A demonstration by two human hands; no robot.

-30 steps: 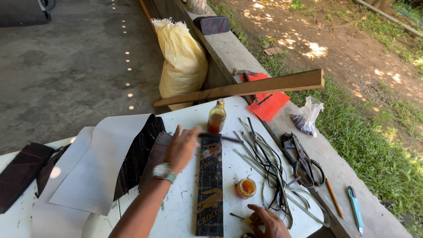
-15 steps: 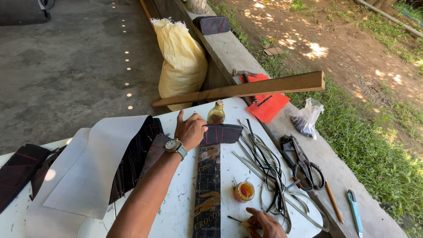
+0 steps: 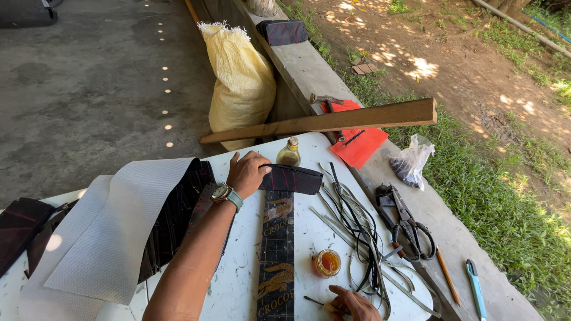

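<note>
My left hand (image 3: pixel 247 173), with a watch on the wrist, grips one end of a dark piece with red stripes (image 3: pixel 293 178) that lies across the top of a long black strap with gold animal prints (image 3: pixel 277 255). At the bottom edge my right hand (image 3: pixel 352 304) pinches a thin stick or brush (image 3: pixel 316 303) just above the white tabletop (image 3: pixel 241 279). A small open jar of orange glue (image 3: pixel 327 263) stands right of the strap. A glass bottle (image 3: pixel 289 153) stands just beyond the striped piece.
Several thin dark strips (image 3: pixel 357 232) lie right of the jar. Scissors (image 3: pixel 407 223), a pencil (image 3: pixel 447 276) and a blue cutter (image 3: pixel 476 289) rest on the concrete ledge. A wooden plank (image 3: pixel 333 122), a yellow sack (image 3: pixel 241 77) and a white mesh sheet (image 3: pixel 116 229) are around.
My left hand has moved from the strap's upper part to its top end and taken hold of the striped piece there. My right hand stays low with the stick.
</note>
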